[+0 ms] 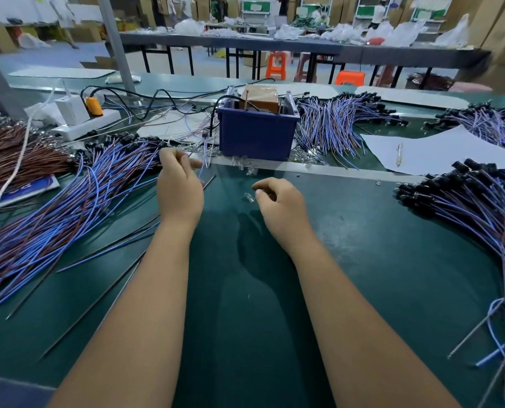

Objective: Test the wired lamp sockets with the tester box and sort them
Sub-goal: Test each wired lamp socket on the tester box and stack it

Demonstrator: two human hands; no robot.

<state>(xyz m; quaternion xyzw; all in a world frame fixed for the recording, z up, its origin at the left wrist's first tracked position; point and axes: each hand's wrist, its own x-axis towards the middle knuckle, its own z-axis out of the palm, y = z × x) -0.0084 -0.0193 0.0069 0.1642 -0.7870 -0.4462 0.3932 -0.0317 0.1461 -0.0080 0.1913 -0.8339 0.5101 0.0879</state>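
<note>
A blue tester box (257, 134) stands at the middle back of the green table (363, 245). My left hand (179, 187) hovers just in front of its left corner and pinches the blue wire of a lamp socket (200, 173) at the edge of the left pile. My right hand (277, 204) is curled beside a small clear glass bulb (249, 197); whether its fingertips hold the bulb I cannot tell. Several more clear bulbs (245, 167) lie in front of the box.
Piles of blue-wired black sockets spread at the left (68, 201), behind the box (333, 128) and at the right (481, 207). Brown wires (12, 154) lie far left. A white power strip (86, 122) and white paper with a pen (399, 154) sit further back.
</note>
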